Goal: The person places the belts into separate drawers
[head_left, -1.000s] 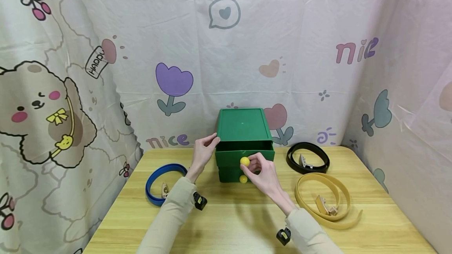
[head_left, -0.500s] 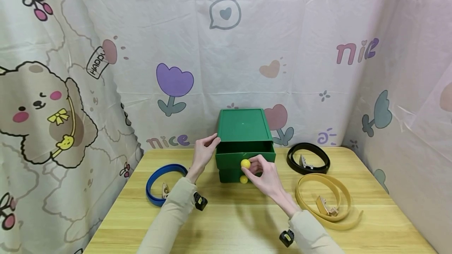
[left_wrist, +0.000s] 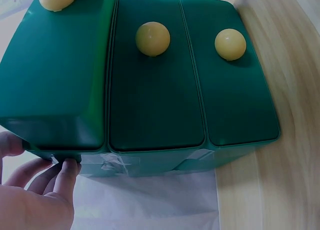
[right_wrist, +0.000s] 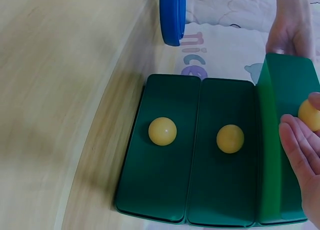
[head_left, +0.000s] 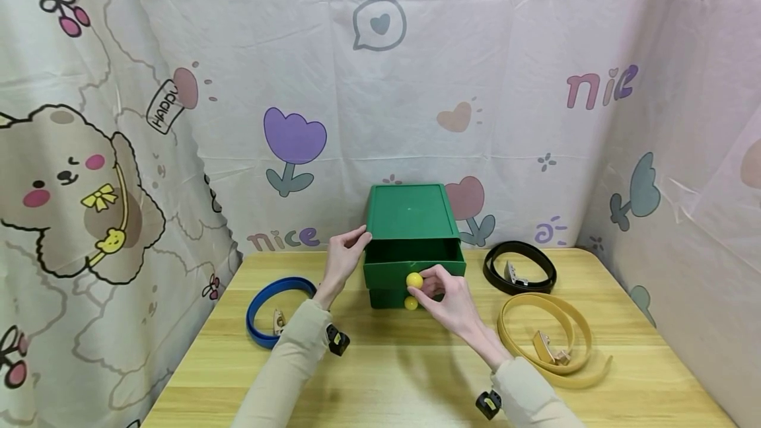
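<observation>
A green drawer cabinet (head_left: 410, 211) has three stacked drawers with round yellow knobs. Its top drawer (head_left: 385, 275) stands partly pulled out, the dark inside showing. My right hand (head_left: 450, 299) pinches that drawer's yellow knob (head_left: 414, 281) between thumb and fingers. At the cabinet's front left edge, my left hand (head_left: 341, 261) grips the frame; the left wrist view shows its fingers (left_wrist: 67, 177) bent against the side. In the right wrist view the middle drawer (right_wrist: 222, 182) and bottom drawer (right_wrist: 155, 182) are pushed in.
Left of the cabinet lies a coiled blue belt (head_left: 259, 297), partly behind the left sleeve. On the right are a coiled black belt (head_left: 489, 273) and a yellow belt (head_left: 505, 330) with its tail loose. A patterned cloth (head_left: 380, 117) hangs behind the wooden table (head_left: 380, 375).
The top drawer has slid a little farther out toward me, its knob still pinched by my right hand. My left hand keeps its place on the cabinet.
</observation>
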A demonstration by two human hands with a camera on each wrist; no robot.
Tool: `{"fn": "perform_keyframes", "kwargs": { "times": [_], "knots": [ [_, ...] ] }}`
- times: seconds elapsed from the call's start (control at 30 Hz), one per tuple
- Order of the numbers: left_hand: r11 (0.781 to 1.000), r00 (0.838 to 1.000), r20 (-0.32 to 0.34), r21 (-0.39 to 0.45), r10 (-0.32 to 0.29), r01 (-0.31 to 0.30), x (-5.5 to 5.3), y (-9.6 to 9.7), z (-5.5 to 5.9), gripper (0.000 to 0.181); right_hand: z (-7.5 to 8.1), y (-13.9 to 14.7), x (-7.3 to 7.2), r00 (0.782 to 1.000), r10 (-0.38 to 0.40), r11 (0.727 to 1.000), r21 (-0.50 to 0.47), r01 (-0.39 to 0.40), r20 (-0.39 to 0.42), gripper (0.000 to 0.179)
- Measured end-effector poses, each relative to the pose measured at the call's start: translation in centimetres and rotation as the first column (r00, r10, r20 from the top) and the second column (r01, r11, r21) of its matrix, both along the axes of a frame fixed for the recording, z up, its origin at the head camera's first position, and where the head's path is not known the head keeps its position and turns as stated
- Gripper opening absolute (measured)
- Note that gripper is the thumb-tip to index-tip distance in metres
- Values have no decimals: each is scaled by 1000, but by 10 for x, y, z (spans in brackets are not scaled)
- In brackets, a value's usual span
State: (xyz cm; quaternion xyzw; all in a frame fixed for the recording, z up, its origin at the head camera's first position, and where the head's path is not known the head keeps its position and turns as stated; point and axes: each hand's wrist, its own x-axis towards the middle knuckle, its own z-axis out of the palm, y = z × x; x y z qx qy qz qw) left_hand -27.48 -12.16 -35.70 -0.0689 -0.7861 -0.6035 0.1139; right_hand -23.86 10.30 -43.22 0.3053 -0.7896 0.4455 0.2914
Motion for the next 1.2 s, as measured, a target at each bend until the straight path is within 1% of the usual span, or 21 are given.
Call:
{"fn": "perform_keyframes", "kwargs": {
  "times": [0.07, 0.17, 0.23, 0.33, 0.47, 0.53, 0.83, 1.07, 1.2],
  "knots": [
    [1000, 1000, -2, 6, 0, 0, -3, 0, -3, 40, 0, 0, 0, 1000, 9, 1000, 1, -9, -22, 26],
    [1000, 1000, -15, 16, 2, -2, -13, -2, -15, 41, -1, 1, 0, 999, 14, 1000, 4, -14, -46, 27],
    [1000, 1000, -19, 25, 3, -3, -20, -4, -22, 41, -2, 2, 1, 999, 15, 1000, 9, -14, -47, 27],
    [999, 1000, -25, 33, 4, -3, -25, -6, -27, 41, -1, 2, 2, 999, 16, 1000, 17, -15, -38, 27],
    [999, 1000, -25, 40, 4, -3, -25, -7, -28, 40, 0, 2, 5, 999, 25, 999, 22, -24, -32, 26],
    [1000, 1000, -27, 31, 3, -2, -25, -7, -29, 40, 0, 2, 6, 999, 31, 999, 22, -30, -35, 26],
    [999, 1000, -12, 37, 1, -1, -24, -7, -29, 40, 0, 3, 9, 998, 55, 998, 25, -54, -40, 28],
    [999, 1000, -5, 40, 7, -7, -25, -7, -29, 39, -2, 4, 9, 995, 72, 997, 23, -71, -75, 31],
    [999, 1000, -7, 39, 10, -9, -26, -7, -30, 39, -4, 5, 9, 994, 76, 997, 23, -74, -82, 29]
  ]
}}
